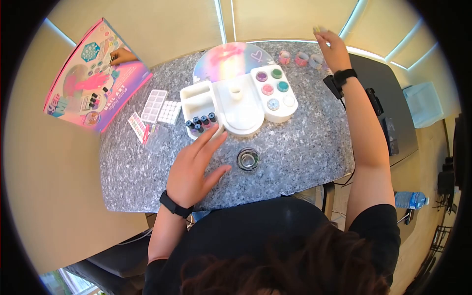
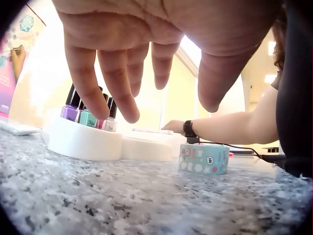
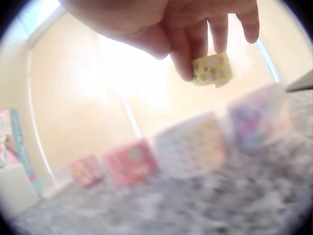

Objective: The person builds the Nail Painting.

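My right hand (image 1: 334, 51) is raised over the back right of the table. Its fingers hold a small yellow patterned roll of sticker tape (image 3: 212, 68), clear of a row of blurred rolls below. Those include a pink roll (image 3: 131, 162) and a pale dotted roll (image 3: 191, 147). My left hand (image 1: 191, 172) spreads its straight fingers near the front of the white organizer (image 1: 241, 110), holding nothing. Close to its fingertips stand several nail polish bottles (image 2: 88, 117) with black caps. A teal roll of sticker tape (image 1: 248, 159) rests on the granite-look table in front of the organizer.
A colourful nail art box (image 1: 96, 78) stands at the left. Beside it lie a compartment tray (image 1: 154, 105), a sticker sheet (image 1: 136, 127) and a clear bag (image 1: 157, 137). Glitter pots (image 1: 267, 89) fill the organizer's right side. A clear bin (image 1: 424, 104) is at far right.
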The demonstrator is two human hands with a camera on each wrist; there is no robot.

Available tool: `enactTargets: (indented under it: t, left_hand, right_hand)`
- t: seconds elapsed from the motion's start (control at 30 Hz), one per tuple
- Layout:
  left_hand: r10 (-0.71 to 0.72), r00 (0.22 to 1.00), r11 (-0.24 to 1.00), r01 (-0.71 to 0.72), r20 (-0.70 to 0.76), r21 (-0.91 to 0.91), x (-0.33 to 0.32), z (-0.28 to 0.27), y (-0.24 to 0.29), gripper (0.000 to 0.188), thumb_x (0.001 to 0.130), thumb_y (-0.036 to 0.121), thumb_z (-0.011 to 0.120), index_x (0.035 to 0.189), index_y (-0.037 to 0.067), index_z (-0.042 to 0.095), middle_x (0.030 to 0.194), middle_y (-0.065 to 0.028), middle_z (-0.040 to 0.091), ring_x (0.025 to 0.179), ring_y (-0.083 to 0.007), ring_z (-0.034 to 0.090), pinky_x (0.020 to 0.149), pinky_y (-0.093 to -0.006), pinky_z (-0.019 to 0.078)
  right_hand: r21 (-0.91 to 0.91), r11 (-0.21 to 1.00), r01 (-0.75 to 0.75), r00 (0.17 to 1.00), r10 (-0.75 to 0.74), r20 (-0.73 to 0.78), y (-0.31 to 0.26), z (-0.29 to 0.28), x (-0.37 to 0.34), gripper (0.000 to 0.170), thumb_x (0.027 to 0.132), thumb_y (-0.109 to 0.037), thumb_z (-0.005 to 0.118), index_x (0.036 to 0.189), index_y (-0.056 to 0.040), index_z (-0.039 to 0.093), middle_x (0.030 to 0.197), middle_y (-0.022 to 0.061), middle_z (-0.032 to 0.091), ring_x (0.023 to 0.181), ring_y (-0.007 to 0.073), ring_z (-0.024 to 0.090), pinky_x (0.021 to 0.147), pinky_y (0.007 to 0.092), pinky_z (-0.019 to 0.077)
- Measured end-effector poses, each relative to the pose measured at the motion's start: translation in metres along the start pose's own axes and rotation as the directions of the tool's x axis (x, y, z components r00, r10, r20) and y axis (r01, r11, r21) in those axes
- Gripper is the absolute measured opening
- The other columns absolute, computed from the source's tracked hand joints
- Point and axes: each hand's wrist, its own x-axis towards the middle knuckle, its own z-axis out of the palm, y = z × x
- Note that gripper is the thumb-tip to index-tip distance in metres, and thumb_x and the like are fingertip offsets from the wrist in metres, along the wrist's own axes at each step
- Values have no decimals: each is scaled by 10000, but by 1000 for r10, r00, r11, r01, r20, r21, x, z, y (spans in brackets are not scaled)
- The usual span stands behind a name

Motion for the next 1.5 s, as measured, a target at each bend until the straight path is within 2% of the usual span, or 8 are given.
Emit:
enactTargets:
  t: [0.2, 0.37, 0.53, 0.63, 0.7, 0.77, 0.9, 1.5]
  left_hand:
    - [-3, 946, 1000, 11, -325, 22, 19, 7, 10, 783, 808, 132, 958, 1523, 78, 646, 1466, -150, 724, 1200, -303, 744, 1050, -440, 570]
    - [256, 896, 966, -245, -361, 77, 29, 8, 12, 625, 712, 49, 989, 1296, 157, 794, 1606, -185, 597, 1210, -341, 724, 1008, -440, 596]
    - [238, 906, 971, -231, -349, 62, 19, 9, 11, 437, 706, 62, 974, 1103, 151, 815, 1587, -178, 614, 1229, -333, 715, 1026, -453, 582]
    - [254, 923, 967, -240, -290, 82, 16, 11, 13, 339, 699, 69, 962, 984, 140, 793, 1571, -161, 629, 1249, -328, 708, 1037, -454, 569]
    - [239, 930, 971, -228, -280, 72, 15, 14, 12, 307, 696, 71, 955, 937, 134, 774, 1560, -150, 641, 1259, -322, 704, 1042, -452, 563]
    - [253, 938, 967, -237, -237, 92, 13, 17, 10, 294, 702, 63, 944, 898, 119, 731, 1518, -123, 676, 1259, -314, 698, 1019, -444, 559]
    - [257, 950, 962, -234, -178, 144, 8, 17, 7, 289, 709, 56, 926, 905, 123, 725, 1475, -102, 704, 1240, -317, 698, 1005, -447, 551]
    - [83, 996, 968, -70, -44, 242, -12, 17, 1, 361, 795, 215, 917, 1129, 165, 789, 1281, 7, 779, 1131, -255, 736, 978, -432, 537]
  right_hand:
    - [362, 839, 407, 869, -478, 129, -212, -48, -79, 287, 970, -69, 814, 1256, -63, 832, 1270, 128, 792, 1438, 350, 646, 1209, 461, 482]
    - [467, 651, 599, 677, -723, 139, -255, -36, -141, 193, 846, -58, 844, 1031, -109, 822, 1152, 41, 775, 1378, 355, 656, 1068, 474, 559]
    - [535, 634, 559, 647, -737, 198, -252, -31, -175, 265, 779, -91, 843, 1035, -139, 793, 1107, 46, 760, 1333, 331, 668, 1038, 475, 559]
    - [470, 695, 545, 685, -692, 228, -253, -29, -190, 284, 799, -103, 835, 1074, -143, 776, 1076, 39, 743, 1271, 315, 676, 1004, 467, 556]
    - [440, 797, 415, 816, -539, 207, -256, -28, -199, 268, 833, -130, 826, 1093, -139, 759, 1057, 30, 717, 1173, 297, 669, 980, 450, 540]
    - [376, 811, 448, 788, -557, 261, -251, -31, -201, 235, 848, -147, 825, 1071, -134, 751, 1058, 31, 707, 1141, 292, 656, 970, 442, 530]
    - [253, 804, 537, 682, -591, 430, -241, -38, -204, 197, 871, -200, 833, 1016, -126, 723, 1098, 41, 696, 1130, 280, 635, 963, 422, 513]
    - [131, 916, 378, 732, -383, 563, -240, -32, -228, 184, 917, -258, 822, 989, -109, 742, 1539, 154, 633, 1227, 322, 654, 1041, 456, 543]
